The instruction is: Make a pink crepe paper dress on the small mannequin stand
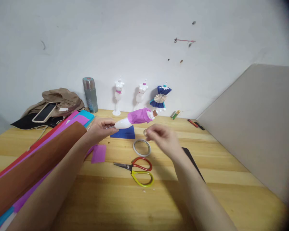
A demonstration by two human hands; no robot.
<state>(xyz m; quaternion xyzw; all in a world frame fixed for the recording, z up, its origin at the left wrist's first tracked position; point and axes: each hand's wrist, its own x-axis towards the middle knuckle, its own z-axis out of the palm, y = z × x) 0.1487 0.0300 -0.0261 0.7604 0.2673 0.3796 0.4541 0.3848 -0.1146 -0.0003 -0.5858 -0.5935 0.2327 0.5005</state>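
Observation:
My left hand (pixel 102 128) is closed around the stand end of a small white mannequin (pixel 122 124), which is tipped over sideways above the table. Purple-pink crepe paper (pixel 141 115) wraps its torso, and a bit of brown shows at the neck. My right hand (pixel 162 138), slightly blurred, pinches a tiny pale thing just below the mannequin; what it is cannot be made out. Under the hands lie a roll of white tape (pixel 135 148) and scissors (pixel 129 167) with one red and one yellow handle. A blue paper piece (pixel 128 133) and a purple square (pixel 99 153) lie nearby.
Along the wall stand two white mannequins (pixel 119 93) (pixel 141 91), another in a blue pleated outfit (pixel 156 104), and a steel flask (pixel 90 95). Crepe paper sheets (pixel 45 154), a phone (pixel 45 112) and a cap (pixel 22 121) occupy the left. A dark flat object (pixel 192 162) lies behind my right forearm.

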